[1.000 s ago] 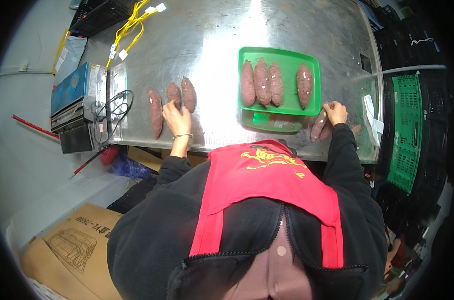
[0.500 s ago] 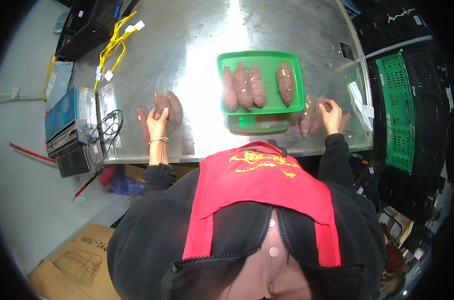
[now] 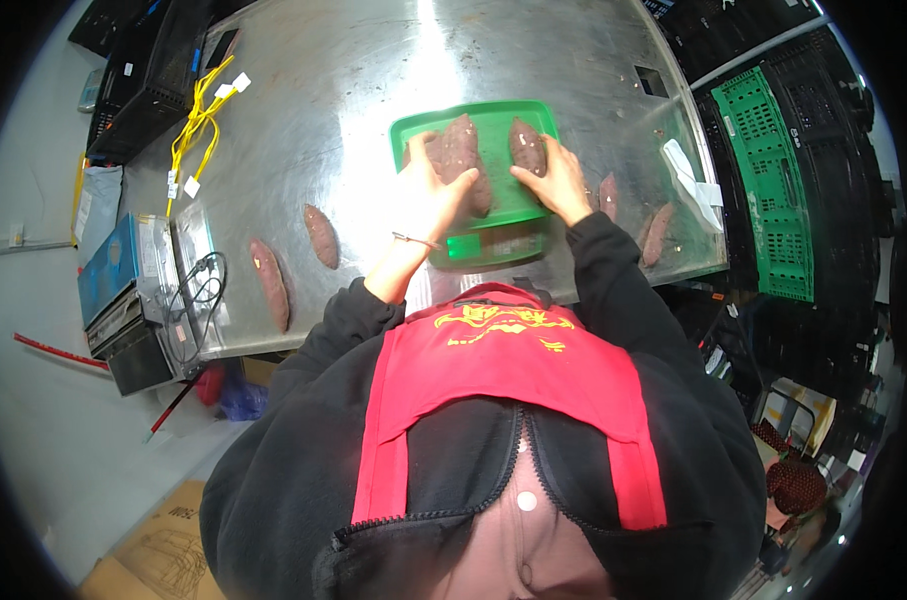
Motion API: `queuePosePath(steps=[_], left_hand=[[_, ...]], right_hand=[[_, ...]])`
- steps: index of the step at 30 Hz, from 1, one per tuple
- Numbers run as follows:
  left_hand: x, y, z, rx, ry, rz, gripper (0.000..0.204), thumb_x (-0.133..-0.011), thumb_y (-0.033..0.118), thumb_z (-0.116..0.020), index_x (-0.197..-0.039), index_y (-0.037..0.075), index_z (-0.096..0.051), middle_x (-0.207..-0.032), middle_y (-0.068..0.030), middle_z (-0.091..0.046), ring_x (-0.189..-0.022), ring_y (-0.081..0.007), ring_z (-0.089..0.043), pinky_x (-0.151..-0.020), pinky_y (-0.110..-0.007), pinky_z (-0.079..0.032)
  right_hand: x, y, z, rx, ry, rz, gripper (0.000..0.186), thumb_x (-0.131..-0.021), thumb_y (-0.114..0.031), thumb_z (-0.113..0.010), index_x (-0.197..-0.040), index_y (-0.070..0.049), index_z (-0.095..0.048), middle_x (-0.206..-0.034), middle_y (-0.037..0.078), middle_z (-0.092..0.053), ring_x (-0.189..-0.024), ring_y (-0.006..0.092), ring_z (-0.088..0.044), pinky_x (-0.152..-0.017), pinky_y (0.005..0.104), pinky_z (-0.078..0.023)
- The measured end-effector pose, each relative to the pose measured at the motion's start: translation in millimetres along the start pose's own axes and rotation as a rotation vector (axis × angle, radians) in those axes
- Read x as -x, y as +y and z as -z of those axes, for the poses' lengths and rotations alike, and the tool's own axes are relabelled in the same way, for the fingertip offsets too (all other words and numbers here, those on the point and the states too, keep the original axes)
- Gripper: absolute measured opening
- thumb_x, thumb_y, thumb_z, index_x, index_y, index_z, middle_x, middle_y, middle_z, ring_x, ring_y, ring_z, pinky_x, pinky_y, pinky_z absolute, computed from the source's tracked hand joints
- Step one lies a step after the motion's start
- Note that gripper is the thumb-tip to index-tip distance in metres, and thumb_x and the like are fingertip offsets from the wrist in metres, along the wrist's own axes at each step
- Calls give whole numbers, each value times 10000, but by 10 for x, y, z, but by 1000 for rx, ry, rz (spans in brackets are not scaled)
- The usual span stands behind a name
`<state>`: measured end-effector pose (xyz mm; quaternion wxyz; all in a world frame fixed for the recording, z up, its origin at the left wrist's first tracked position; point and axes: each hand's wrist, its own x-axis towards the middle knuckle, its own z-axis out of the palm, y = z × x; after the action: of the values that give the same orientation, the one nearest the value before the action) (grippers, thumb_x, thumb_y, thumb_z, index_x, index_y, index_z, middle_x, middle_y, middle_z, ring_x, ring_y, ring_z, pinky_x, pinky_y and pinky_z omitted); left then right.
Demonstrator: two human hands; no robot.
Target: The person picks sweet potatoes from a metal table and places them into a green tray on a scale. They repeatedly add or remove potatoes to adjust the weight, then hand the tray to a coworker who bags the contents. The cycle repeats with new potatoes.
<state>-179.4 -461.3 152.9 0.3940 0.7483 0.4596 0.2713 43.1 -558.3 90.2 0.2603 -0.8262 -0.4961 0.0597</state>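
A green tray (image 3: pixel 513 212) sits on a scale (image 3: pixel 503 246) with a lit green display. Several reddish-purple sweet potatoes lie in the tray. My left hand (image 3: pixel 435 198) is at its left side, thumb and fingers curled around a sweet potato (image 3: pixel 433 152) that they partly cover. Beside the thumb lies another sweet potato (image 3: pixel 463 150). At the tray's right side, my right hand (image 3: pixel 563 182) grips a sweet potato (image 3: pixel 526 145) between thumb and fingers. My hands hide part of the tray's contents.
Two sweet potatoes lie on the metal table (image 3: pixel 343 130) to the left; several more (image 3: pixel 657 235) lie right. Yellow cables (image 3: pixel 195 125), a black cord (image 3: pixel 205 285) and a blue-topped box (image 3: pixel 108 262) line the left edge. A white strip (image 3: pixel 688 185) and green crate (image 3: pixel 763 185) are at right.
Both hands have moved inward from the table's sides to the tray. One sweet potato has left the left-hand group. The view has shifted slightly.
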Motion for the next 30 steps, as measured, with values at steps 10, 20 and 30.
queuePosePath(steps=[10,20,30], left_hand=[[-35,35,-153,-296,61,-300,698,-806,328,-803,-1309,1,-448,-885,-248,-705,-835,-409,-707,-758,-456,-564],[-22,-69,-177,-344,2,-389,536,-873,305,-740,-1276,36,-513,-807,-181,-700,-765,-361,-712,-711,-431,-561],[91,-522,555,26,275,-71,279,-930,183,-712,-1167,54,-641,-809,-85,-721,-670,-142,-692,-619,-296,-553]], right_hand=[[108,-348,-274,-426,-111,-187,692,-841,-382,-769,-1364,12,-545,-1260,268,-620,-1179,396,-605,-1006,440,-478],[203,-285,-317,-340,-19,-10,507,-1000,-283,-578,-1392,36,-531,-1265,262,-593,-1175,424,-577,-1014,440,-463],[317,-151,-48,-496,-19,-179,470,-1002,-296,-614,-1362,4,-578,-1243,202,-625,-1044,293,-666,-878,371,-543]])
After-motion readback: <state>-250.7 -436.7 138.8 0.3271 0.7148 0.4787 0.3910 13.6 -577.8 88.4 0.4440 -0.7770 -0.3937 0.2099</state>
